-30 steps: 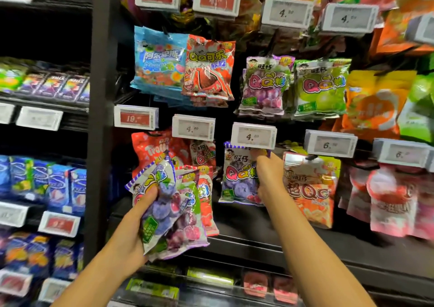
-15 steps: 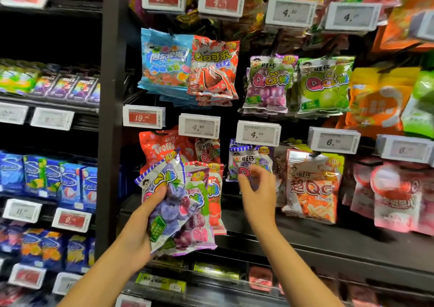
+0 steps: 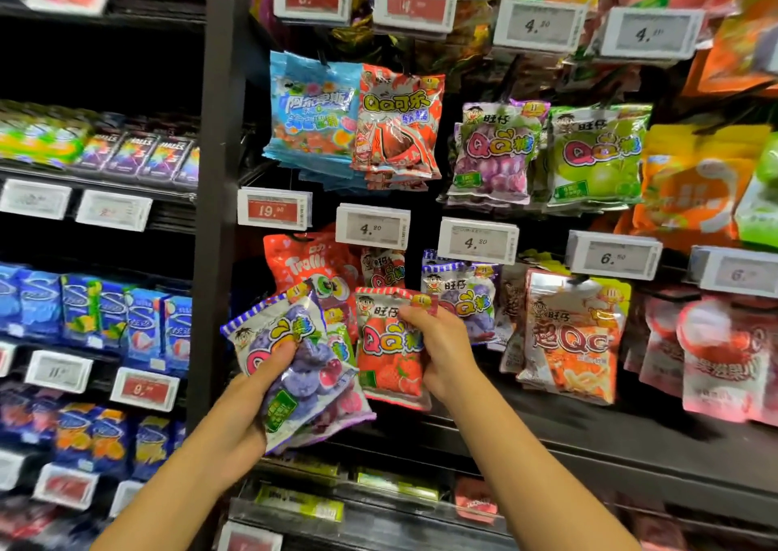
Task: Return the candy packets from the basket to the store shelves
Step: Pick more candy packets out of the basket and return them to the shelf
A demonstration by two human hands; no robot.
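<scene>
1. The left hand [image 3: 235, 407] grips a bunch of candy bags, with the purple bag [image 3: 290, 365] on top. Its fingers are curled tight around them.
2. The right hand [image 3: 442, 348] pinches the top of a red strawberry bag [image 3: 389, 356]. Its fingers are clamped on it.
3. The red bag is just at 3 o'clock from the bunch, touching it.
4. Both hands are in front of the shelf [image 3: 589, 445], under two white price tags [image 3: 372, 227].
5. More purple bags [image 3: 467, 293] hang at 1 o'clock from the right hand.

Both forearms are bare to the frame's lower edge, with no sleeves, watch or rings visible.
</scene>
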